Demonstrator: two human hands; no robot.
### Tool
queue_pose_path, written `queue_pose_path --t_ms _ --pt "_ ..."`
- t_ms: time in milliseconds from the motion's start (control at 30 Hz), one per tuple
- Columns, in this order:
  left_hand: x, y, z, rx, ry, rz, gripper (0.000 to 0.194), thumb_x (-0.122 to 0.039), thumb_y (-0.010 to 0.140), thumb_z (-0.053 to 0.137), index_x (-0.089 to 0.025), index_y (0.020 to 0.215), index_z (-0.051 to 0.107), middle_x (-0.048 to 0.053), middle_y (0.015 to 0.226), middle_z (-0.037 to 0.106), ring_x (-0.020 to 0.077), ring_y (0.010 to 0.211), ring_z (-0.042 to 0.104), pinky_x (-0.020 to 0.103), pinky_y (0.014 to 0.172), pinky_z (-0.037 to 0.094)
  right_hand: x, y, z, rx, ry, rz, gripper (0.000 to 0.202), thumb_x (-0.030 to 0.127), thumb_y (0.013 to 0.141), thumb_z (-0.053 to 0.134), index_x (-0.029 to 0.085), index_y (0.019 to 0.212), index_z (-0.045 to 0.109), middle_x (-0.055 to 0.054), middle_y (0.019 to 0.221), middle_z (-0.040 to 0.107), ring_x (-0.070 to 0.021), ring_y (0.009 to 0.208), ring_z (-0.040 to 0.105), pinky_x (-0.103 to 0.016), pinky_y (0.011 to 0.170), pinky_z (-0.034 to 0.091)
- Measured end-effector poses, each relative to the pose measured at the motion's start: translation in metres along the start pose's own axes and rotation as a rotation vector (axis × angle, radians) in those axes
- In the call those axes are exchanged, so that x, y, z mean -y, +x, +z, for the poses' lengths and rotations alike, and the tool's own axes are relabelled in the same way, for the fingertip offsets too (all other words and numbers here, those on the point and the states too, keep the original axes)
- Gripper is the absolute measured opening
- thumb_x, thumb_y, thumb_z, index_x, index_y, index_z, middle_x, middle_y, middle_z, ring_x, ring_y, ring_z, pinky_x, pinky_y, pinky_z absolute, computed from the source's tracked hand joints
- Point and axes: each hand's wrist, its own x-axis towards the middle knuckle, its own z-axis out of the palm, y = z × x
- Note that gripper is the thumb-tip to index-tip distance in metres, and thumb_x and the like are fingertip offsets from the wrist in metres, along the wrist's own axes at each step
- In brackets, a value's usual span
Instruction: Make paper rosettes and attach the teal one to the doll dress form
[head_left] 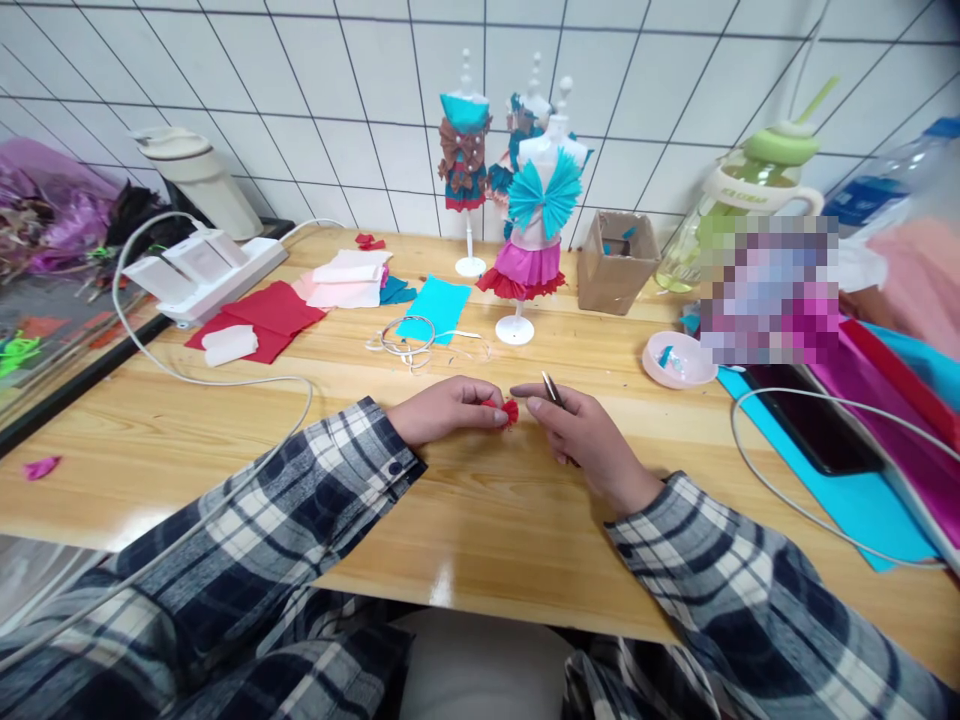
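My left hand [452, 408] is closed, pinching a small gathered piece of red paper [511, 412] between thumb and fingertips, just above the wooden table. My right hand [589, 440] curls round a slim dark tool with shiny edges [553, 390], whose exact kind I cannot make out. Its index finger points left toward the red paper, with a small gap between. Behind my hands stands a miniature dress form [541, 200] wearing a pleated turquoise bow, a pink skirt and a red ruffle. Two more dressed forms stand farther back, one of them [465, 160] in turquoise and brown.
A coil of wire [407, 336] lies by a turquoise sheet [442, 308]. Red paper [289, 315] and a power strip [217, 280] are at left. A cardboard box [616, 265], pink bowl [679, 362], phone [814, 420] and green-lidded bottle [750, 190] stand or lie at right.
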Motion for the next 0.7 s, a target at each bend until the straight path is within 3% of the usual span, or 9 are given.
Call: queue_pose_path --t_ms 133,233,367,467,700 --pt "-0.004 -0.001 0.001 0.046 0.103 0.008 0.027 -0.040 0.076 0.069 -0.014 0.071 0.062 -0.002 0.068 0.057 0.0115 0.067 0.049 0.025 0.067 0.037 0.001 -0.001 0.003 0.020 -0.141 -0.117 0.028 0.042 0.077 0.067 0.017 0.087 0.069 0.001 0.067 0.058 -0.0106 0.058 0.047 -0.026 0.057 0.040" --pt "-0.005 -0.002 0.002 0.050 0.081 0.009 0.026 -0.039 0.076 0.070 -0.014 0.077 0.062 0.000 0.074 0.060 0.0129 0.072 0.052 0.026 0.070 0.040 -0.001 0.000 0.004 -0.006 -0.151 -0.117 0.022 0.039 0.076 0.068 0.017 0.076 0.065 0.000 0.069 0.061 -0.0123 0.064 0.052 -0.027 0.063 0.041" --pt "-0.004 -0.002 0.004 0.018 -0.096 0.050 0.030 -0.035 0.075 0.073 -0.016 0.095 0.061 0.003 0.090 0.064 0.0159 0.086 0.058 0.030 0.080 0.044 -0.004 0.002 0.002 -0.122 -0.070 -0.123 0.024 0.041 0.077 0.067 0.018 0.075 0.062 0.002 0.065 0.058 -0.0112 0.057 0.048 -0.026 0.056 0.040" --pt "-0.002 0.000 0.007 -0.043 -0.111 0.028 0.032 -0.036 0.077 0.072 -0.016 0.099 0.064 0.004 0.093 0.066 0.0156 0.086 0.059 0.030 0.082 0.044 -0.005 0.004 0.002 -0.205 -0.057 -0.143 0.026 0.043 0.077 0.066 0.018 0.077 0.063 0.002 0.063 0.056 -0.0107 0.054 0.046 -0.025 0.052 0.037" --pt "0.002 0.003 0.013 -0.160 -0.136 -0.029 0.027 -0.036 0.073 0.075 -0.013 0.086 0.070 0.003 0.082 0.068 0.0153 0.078 0.060 0.029 0.078 0.044 -0.005 0.001 0.006 -0.141 -0.077 -0.138 0.024 0.041 0.077 0.067 0.017 0.080 0.064 0.003 0.062 0.055 -0.0092 0.051 0.043 -0.024 0.050 0.036"
